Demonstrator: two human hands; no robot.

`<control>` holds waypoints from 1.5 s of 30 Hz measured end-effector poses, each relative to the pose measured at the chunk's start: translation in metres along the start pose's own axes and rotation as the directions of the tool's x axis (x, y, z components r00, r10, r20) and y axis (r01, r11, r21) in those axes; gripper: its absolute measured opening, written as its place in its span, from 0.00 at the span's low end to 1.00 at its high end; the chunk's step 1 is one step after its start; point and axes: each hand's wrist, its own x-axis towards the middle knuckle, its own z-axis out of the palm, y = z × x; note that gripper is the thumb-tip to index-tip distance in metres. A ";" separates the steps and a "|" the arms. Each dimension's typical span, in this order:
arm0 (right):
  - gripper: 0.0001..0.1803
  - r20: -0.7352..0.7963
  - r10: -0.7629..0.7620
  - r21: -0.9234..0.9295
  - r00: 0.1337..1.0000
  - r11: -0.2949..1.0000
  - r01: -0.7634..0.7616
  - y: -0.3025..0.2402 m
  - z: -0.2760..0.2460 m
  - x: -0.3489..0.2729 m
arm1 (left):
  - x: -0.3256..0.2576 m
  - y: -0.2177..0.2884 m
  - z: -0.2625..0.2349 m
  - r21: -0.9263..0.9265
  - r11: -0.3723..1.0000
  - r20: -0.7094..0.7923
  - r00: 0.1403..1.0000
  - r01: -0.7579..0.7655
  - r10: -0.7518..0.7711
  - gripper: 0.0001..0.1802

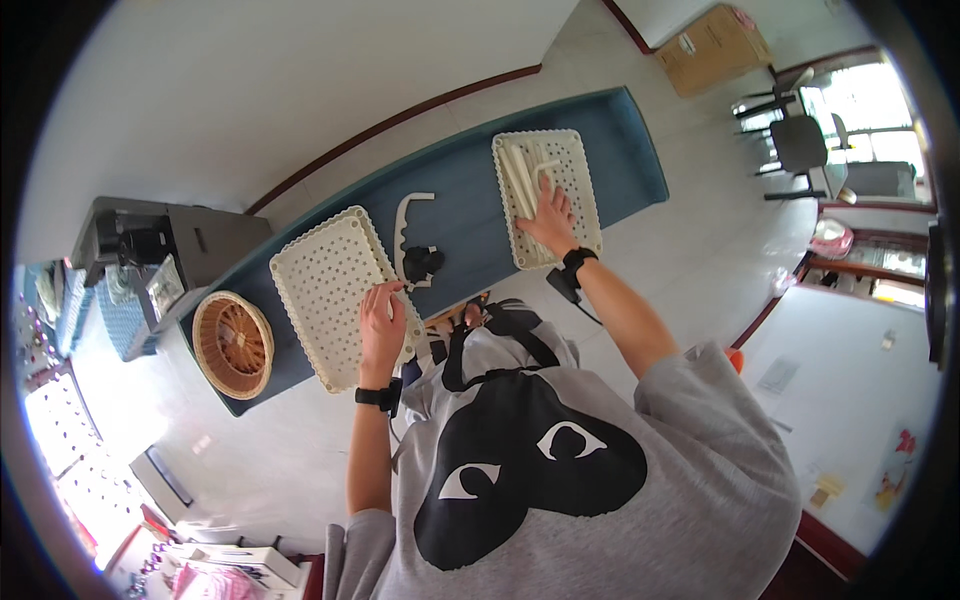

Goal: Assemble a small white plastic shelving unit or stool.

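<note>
Your blue table (460, 215), pale floor (655, 290): two white trays (325, 285) (578, 185) at 9 and 1 o'clock, right hand (550, 220) spread, left hand (383, 325) grip unclear.

downward fisheye view from head height

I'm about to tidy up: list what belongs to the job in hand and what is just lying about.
Likely in the job:
pale rods, at the right hand
right white basket, holding them
left white basket, at the left hand
curved white piece and black object, between the baskets

Apparently just lying about:
wicker basket
cardboard box
dark chair
</note>
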 end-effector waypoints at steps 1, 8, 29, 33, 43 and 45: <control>0.62 -0.050 -0.004 0.051 0.999 0.999 0.006 0.003 0.002 -0.001 | -0.002 0.000 -0.002 -0.022 1.000 -0.011 1.000 -0.001 0.001 0.10; 0.56 -0.147 -0.011 -0.040 0.989 0.999 0.006 0.021 -0.006 0.023 | -0.002 0.010 -0.019 -0.077 0.997 -0.056 0.998 -0.013 0.008 0.11; 0.46 0.174 -0.494 0.093 0.852 0.870 0.485 0.074 -0.063 0.059 | 0.046 0.140 0.207 0.399 0.902 -0.023 0.982 -0.164 0.188 0.12; 0.43 0.107 -0.492 0.418 0.864 0.811 0.410 0.089 -0.090 0.075 | 0.073 0.143 0.277 0.551 0.819 0.137 0.985 -0.162 0.103 0.17; 0.35 0.225 -0.491 0.425 0.842 0.827 0.368 0.123 -0.103 0.091 | 0.120 0.165 0.338 0.575 0.778 0.106 0.920 0.254 -0.378 0.18; 0.35 0.194 -0.529 0.430 0.826 0.803 0.413 0.131 -0.097 0.087 | 0.118 0.150 0.342 0.512 0.820 0.083 0.936 0.255 -0.343 0.18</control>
